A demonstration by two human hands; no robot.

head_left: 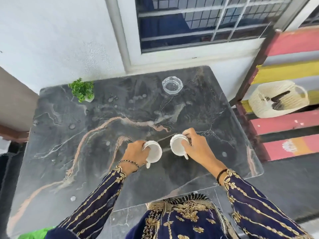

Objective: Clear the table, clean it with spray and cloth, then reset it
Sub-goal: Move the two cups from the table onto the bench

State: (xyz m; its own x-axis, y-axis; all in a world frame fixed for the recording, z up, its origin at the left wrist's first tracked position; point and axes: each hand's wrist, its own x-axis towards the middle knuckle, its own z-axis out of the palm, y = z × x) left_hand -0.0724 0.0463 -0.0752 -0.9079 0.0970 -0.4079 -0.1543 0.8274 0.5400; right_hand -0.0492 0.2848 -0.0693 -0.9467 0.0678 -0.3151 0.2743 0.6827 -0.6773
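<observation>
my left hand [135, 152] grips one white cup [154, 152], right hand [196, 145] the other cup [178, 145], both near the table [86, 152] front edge. clearing or resetting, can't tell. glass bowl [172, 84] and plant [82, 90] sit at the far edge, next to handle.

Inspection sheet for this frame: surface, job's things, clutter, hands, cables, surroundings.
Surface: dark marble table, round water spots and smears.
Job's things: two white cups, left cup, right cup; spray and cloth not seen.
Clutter: glass bowl and small green plant at the far edge.
Hands: left hand and right hand each grip a cup.
Cables: nothing seen.
Surroundings: barred window, woven basket on painted slats.
</observation>
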